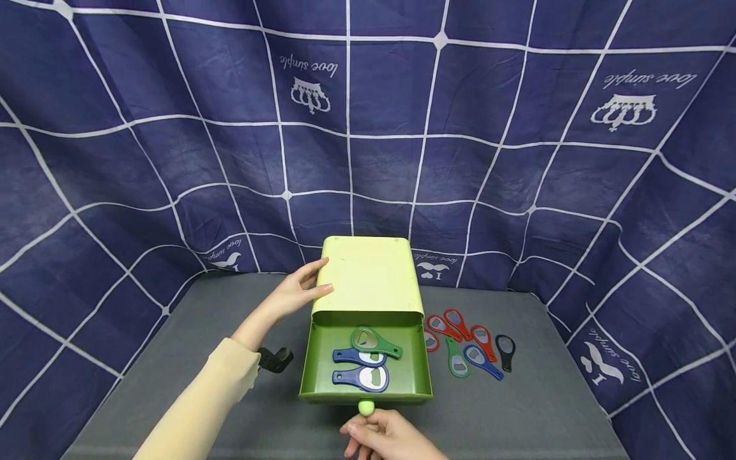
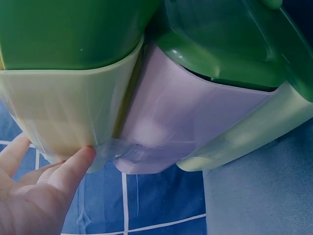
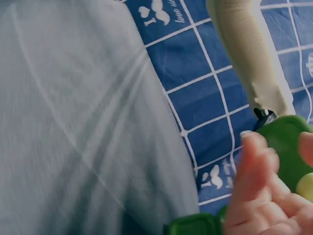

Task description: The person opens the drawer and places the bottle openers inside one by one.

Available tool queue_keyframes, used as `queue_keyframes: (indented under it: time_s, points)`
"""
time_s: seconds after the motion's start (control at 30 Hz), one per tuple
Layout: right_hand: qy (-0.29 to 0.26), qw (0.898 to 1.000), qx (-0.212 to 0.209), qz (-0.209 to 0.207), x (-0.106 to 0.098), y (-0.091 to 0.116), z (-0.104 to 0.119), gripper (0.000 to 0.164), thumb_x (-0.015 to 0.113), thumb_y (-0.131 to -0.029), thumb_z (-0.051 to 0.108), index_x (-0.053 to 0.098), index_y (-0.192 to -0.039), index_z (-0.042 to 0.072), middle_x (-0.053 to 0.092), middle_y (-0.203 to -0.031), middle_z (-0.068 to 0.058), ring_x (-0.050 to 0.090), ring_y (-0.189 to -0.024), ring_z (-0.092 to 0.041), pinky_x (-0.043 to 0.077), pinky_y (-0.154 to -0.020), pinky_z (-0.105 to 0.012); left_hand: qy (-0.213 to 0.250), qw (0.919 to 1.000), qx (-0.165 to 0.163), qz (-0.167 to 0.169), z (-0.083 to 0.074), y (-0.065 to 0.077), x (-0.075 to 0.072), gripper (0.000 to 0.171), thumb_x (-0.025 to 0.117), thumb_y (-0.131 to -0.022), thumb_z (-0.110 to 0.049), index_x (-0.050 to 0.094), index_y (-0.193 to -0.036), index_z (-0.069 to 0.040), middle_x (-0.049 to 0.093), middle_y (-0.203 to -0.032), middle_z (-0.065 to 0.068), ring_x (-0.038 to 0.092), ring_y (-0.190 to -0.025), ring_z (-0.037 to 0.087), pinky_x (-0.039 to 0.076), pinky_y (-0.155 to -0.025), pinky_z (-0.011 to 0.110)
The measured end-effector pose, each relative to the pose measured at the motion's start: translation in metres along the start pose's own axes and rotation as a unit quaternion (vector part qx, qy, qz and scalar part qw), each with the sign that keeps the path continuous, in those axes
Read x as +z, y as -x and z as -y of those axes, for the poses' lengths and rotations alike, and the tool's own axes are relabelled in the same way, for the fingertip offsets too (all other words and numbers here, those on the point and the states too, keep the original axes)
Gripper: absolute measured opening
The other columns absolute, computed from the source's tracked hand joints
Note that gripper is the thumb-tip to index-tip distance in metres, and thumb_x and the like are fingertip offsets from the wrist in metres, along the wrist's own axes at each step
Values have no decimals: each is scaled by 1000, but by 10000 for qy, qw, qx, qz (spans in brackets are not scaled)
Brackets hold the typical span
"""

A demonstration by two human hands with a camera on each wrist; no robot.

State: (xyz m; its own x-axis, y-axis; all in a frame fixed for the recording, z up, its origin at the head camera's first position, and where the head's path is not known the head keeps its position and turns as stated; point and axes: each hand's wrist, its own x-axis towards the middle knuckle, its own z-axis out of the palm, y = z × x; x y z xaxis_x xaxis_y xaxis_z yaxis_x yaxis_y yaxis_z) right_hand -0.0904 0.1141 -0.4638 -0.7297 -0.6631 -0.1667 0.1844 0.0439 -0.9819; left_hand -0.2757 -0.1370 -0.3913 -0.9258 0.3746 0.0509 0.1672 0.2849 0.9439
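Observation:
A storage box with a pale yellow casing [image 1: 370,271] stands mid-table, its green drawer [image 1: 402,383] pulled out toward the person. Inside the drawer lie a green bottle opener [image 1: 386,345] and two blue bottle openers [image 1: 347,377]. My left hand [image 1: 299,291] rests against the casing's left side, thumb and fingers spread; the left wrist view shows the thumb [image 2: 80,164] touching the yellow casing [image 2: 58,103]. Just below the round light-green knob [image 1: 366,407] is my right hand [image 1: 382,437], fingers loosely bent. In the right wrist view, the knob [image 3: 305,187] appears ungripped beside the fingers.
Right of the box, several bottle openers lie on the grey table [image 1: 546,383]: red [image 1: 483,340], green [image 1: 457,363], blue [image 1: 482,363] and black [image 1: 506,351]. A pink casing [image 2: 171,112] adjoins the yellow one. A blue checked curtain [image 1: 379,160] hangs behind.

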Motion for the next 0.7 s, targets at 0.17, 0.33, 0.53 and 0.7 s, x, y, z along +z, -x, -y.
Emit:
queue_keyframes:
  time_s: [0.17, 0.33, 0.53, 0.7]
  points:
    - [-1662, 9859, 24, 215, 2, -1, -5, 50, 42, -106, 40, 60, -124, -3, 67, -90, 6, 61, -73, -1, 53, -66, -12, 20, 10000, 8, -24, 1, 1, 1, 75, 67, -95, -18, 25, -157, -7, 17, -164, 17, 16, -151, 38, 22, -121, 51]
    - [-2341, 9719, -172, 181, 5, -1, -5, 38, 41, -106, 40, 65, -117, 12, 63, -88, 7, 59, -74, -1, 52, -68, -13, 78, 10000, -16, -56, 2, 2, 1, 75, 67, -95, -17, 25, -157, -7, 16, -164, 16, 14, -151, 37, 21, -122, 50]
    - [-2157, 9761, -258, 19, 7, -1, 2, 40, 39, -107, 39, 63, -118, 10, 61, -86, 8, 57, -71, -1, 50, -65, -13, 11, 10000, -2, -45, 3, 0, 0, 75, 67, -95, -19, 25, -157, -7, 16, -164, 16, 15, -151, 38, 21, -122, 51]
    - [-2022, 9789, -201, -222, 6, -7, 10, 42, 38, -107, 43, 62, -115, 9, 60, -83, 8, 55, -68, -2, 48, -63, -13, -53, 10000, -33, -23, -1, 0, 0, 76, 67, -95, -21, 25, -157, -8, 16, -165, 16, 15, -151, 38, 22, -122, 52]
